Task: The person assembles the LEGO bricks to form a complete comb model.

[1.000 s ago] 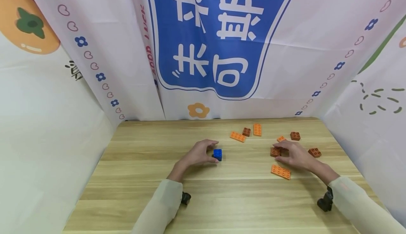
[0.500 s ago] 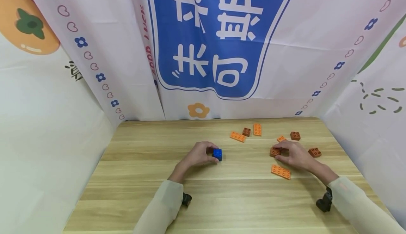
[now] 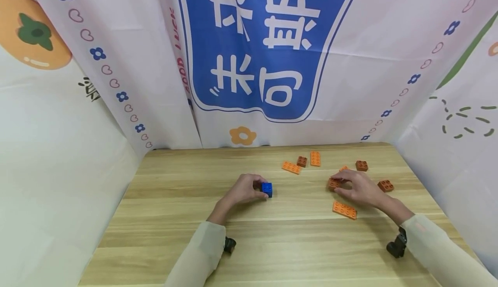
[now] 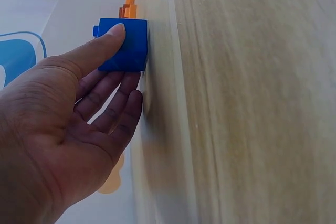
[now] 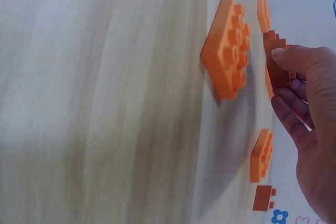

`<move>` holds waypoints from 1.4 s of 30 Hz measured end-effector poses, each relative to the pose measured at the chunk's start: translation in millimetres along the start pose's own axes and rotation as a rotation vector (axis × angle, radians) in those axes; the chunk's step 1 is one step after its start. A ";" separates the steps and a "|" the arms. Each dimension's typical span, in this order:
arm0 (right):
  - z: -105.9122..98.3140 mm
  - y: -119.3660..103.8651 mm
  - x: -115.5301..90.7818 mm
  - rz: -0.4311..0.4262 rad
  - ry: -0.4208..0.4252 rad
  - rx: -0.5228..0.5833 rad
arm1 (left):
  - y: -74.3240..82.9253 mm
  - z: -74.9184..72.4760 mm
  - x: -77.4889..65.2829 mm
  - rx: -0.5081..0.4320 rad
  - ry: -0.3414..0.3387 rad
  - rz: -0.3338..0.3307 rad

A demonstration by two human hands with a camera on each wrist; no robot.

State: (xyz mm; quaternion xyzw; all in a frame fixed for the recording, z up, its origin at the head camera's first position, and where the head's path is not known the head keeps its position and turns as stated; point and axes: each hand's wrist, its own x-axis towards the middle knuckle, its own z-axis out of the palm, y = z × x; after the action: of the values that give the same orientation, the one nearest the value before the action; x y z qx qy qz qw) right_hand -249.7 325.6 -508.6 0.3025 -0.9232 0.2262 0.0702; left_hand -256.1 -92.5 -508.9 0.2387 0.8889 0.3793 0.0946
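My left hand pinches a blue toy building brick near the middle of the wooden table. In the left wrist view the thumb lies on one side of the blue brick and the fingers come up from below. Further right, my right hand holds a brown toy brick between thumb and fingers. The right wrist view shows this brown brick with its studs turned toward the hand. An orange eight-stud brick lies just in front of the right hand, nearer the body.
Behind the hands are two long orange bricks with a brown brick between them. A smaller orange brick is partly hidden beyond the right hand. Two more brown bricks lie right. A printed cloth hangs along the table's back edge.
The left fingers have closed onto the blue brick, which stays in place. My right hand has shifted slightly left and away from the body, carrying the brown brick with it.
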 end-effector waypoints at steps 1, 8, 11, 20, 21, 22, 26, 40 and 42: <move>-0.9 -2.3 1.2 0.003 -0.007 -0.001 | 0.0 -0.2 -0.1 -0.001 0.000 -0.004; -1.8 -12.4 8.8 -0.034 -0.019 0.020 | 0.9 -1.9 -0.3 -0.020 -0.008 -0.025; -1.7 -16.1 12.2 -0.064 -0.011 0.041 | 0.1 -2.0 0.0 -0.021 -0.010 -0.024; 1.9 -32.0 25.8 -0.166 0.040 0.056 | -1.7 -1.6 1.2 -0.028 -0.009 -0.041; 2.8 -33.6 27.6 -0.178 0.051 0.053 | -1.7 -1.6 1.4 -0.029 -0.008 -0.044; 3.7 -35.1 29.3 -0.192 0.060 0.057 | -1.5 -1.8 1.3 -0.030 -0.008 -0.045; 7.7 -42.0 35.2 -0.230 0.086 0.077 | -1.6 -1.0 1.4 -0.031 -0.010 -0.046; 21.6 -68.5 55.5 -0.212 0.063 0.114 | -2.6 -0.6 0.9 -0.040 -0.005 -0.052; 23.5 -71.9 58.6 -0.211 0.055 0.132 | -2.5 -0.5 0.9 -0.041 -0.006 -0.054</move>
State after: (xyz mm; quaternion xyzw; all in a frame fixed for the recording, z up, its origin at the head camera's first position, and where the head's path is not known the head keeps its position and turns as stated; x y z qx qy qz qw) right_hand -254.4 232.6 -486.8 0.3956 -0.8671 0.2862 0.0985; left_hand -257.9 -93.9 -510.4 0.2138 0.8868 0.3941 0.1122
